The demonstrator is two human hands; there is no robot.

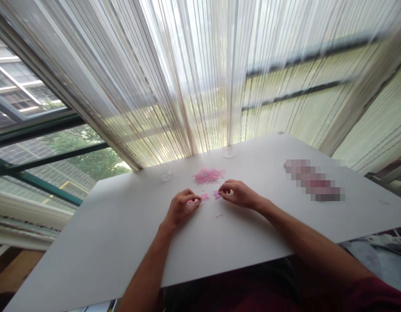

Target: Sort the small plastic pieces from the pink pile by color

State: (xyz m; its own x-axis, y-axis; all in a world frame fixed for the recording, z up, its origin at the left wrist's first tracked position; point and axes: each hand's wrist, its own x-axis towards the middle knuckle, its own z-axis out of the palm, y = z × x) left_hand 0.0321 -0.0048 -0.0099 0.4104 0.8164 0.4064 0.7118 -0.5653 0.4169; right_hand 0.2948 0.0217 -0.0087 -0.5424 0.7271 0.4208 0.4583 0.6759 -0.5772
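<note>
My left hand (184,207) rests on the white table (109,234) with thumb and forefinger pinched at small pink strips (205,196), more pink showing behind the fingers. Opposite it, my right hand (237,193) pinches at a short pinkish-purple group of strips (216,195). A narrow gap parts the two groups. How many strips each hand grips is too small to make out. Just beyond the hands lies a loose heap of thin pink strips (208,175), mixed with some paler ones. One single pink strip (219,216) lies nearer to me.
A clear plastic container (166,174) stands at the back left, and a clear round dish or lid (229,152) near the back edge. At the right is a blurred-out reddish object (312,181). Sheer string curtains (200,78) hang right behind the table.
</note>
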